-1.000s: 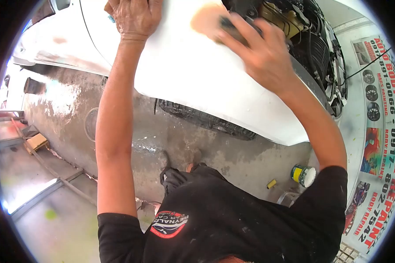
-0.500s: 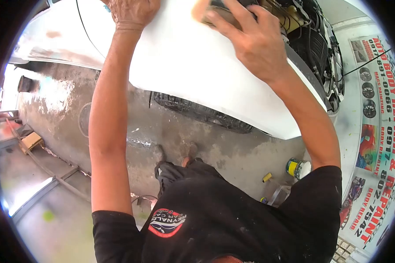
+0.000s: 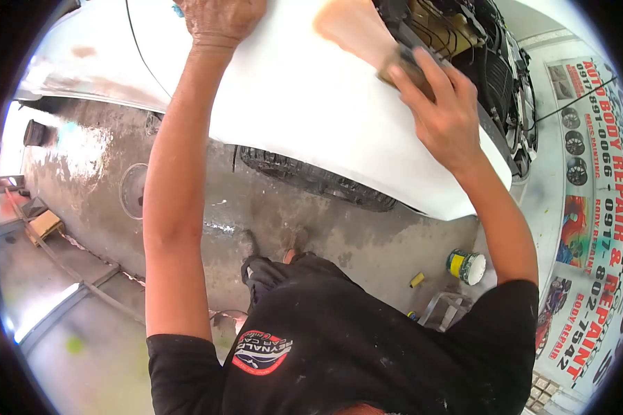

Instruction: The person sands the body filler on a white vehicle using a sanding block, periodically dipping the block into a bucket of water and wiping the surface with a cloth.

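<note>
A white car fender (image 3: 311,111) spans the top of the view, with a tan-edged patch (image 3: 353,31) near the engine bay. My right hand (image 3: 439,111) grips a dark, brownish block (image 3: 412,72) pressed on the fender's inner edge, just below that patch. The block is partly hidden by my fingers and slightly blurred. At the top left, my left hand (image 3: 225,21) rests on the white panel with its fingers cut off by the frame's edge. A small blue thing (image 3: 178,11) shows beside it.
The open engine bay (image 3: 484,62) is at the upper right. Below the fender sits a tire (image 3: 311,178). On the wet floor are a paint can (image 3: 466,266), a yellow piece (image 3: 417,280) and a clear container (image 3: 446,310). A printed banner (image 3: 588,228) lines the right side.
My right hand has moved down and to the right with the block, uncovering more of the tan-edged patch. My left hand appears slightly farther right in view.
</note>
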The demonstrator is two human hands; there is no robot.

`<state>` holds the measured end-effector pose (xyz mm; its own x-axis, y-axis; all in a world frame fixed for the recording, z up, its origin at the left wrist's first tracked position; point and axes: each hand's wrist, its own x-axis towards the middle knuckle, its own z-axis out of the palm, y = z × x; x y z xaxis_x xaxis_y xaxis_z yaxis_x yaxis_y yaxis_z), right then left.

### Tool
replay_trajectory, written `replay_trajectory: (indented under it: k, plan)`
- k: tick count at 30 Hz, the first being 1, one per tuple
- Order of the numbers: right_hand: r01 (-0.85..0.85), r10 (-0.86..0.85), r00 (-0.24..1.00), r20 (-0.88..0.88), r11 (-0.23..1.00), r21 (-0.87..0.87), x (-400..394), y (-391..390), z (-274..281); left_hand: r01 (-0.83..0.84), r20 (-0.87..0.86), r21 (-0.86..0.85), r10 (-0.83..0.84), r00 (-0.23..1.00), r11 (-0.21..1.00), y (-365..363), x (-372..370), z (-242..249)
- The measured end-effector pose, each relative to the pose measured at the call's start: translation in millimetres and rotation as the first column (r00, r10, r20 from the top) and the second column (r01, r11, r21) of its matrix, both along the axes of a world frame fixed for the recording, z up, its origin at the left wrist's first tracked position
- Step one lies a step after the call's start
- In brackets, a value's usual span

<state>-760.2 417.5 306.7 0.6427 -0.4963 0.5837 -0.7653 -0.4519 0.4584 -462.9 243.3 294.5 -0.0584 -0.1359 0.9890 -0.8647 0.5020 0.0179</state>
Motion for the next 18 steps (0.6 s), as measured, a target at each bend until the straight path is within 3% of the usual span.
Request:
replay_trajectory:
  k: [5, 8, 11, 14, 16, 18]
  plan:
    - [-0.044, 0.036, 0.996, -0.087, 0.994, -0.099, 61, -47, 23, -0.014, 0.006, -0.017, 0.014, 1.0, 1.0, 0, 1, 0]
    - [0.052, -0.041, 0.998, -0.052, 0.972, 0.231, 74, -35, 39, -0.019, 0.012, 0.026, 0.019, 1.0, 0.999, 3, 2, -1]
    - [0.046, -0.044, 0.996, -0.072, 0.999, 0.025, 16, -5, 17, -0.013, 0.018, -0.002, 0.013, 1.0, 1.0, 4, 0, 1]
    - [0.047, -0.047, 0.999, -0.003, 0.999, 0.008, -34, 26, 0, -0.012, 0.034, 0.003, 0.012, 0.999, 1.0, 5, -1, 3]
    - [-0.002, 0.002, 1.0, -0.01, 0.999, -0.039, -22, 12, 2, -0.044, 0.045, -0.019, 0.045, 0.998, 0.999, 2, -1, 2]
    - [0.023, -0.032, 0.998, -0.051, 0.988, -0.153, 38, -25, 11, -0.043, 0.035, -0.032, 0.044, 0.998, 0.999, -2, -1, 6]
